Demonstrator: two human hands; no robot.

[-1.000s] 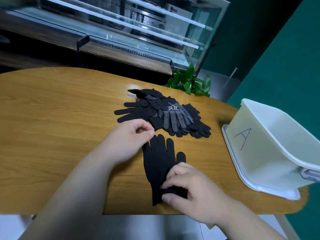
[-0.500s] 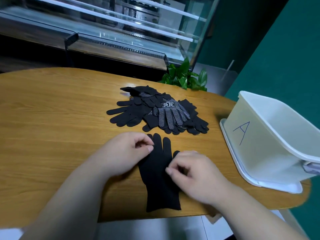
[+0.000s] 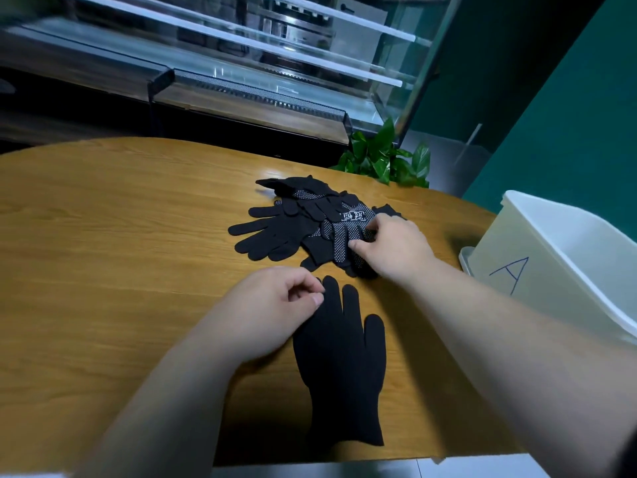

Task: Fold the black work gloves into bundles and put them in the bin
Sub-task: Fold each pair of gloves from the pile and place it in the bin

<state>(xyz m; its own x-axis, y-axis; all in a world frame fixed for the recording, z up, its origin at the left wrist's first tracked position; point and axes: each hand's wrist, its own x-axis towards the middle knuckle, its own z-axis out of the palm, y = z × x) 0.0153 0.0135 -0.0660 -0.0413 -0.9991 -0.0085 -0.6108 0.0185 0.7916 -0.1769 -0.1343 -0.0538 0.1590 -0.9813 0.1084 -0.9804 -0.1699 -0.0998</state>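
So the right hand (image 3: 393, 246) is now reaching off the flat glove (image 3: 339, 360) into the pile (image 3: 275, 232) beyond it, pinching a dotted glove (image 3: 339, 243). The left hand (image 3: 272, 312) is curling by the flat one, grip unclear. Yanking could drag tangled neighbours along.

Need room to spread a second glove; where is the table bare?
Bare: the wide table left of the glove pile and left hand. The strip between flat glove and bin is bare, but the right forearm crosses it. Crowded: the middle, around the pile and right hand.

The left hand (image 3: 272, 308) and right hand (image 3: 393, 246) are bare. Both forearms are uncovered to the frame edges at 7 and 4 o'clock.
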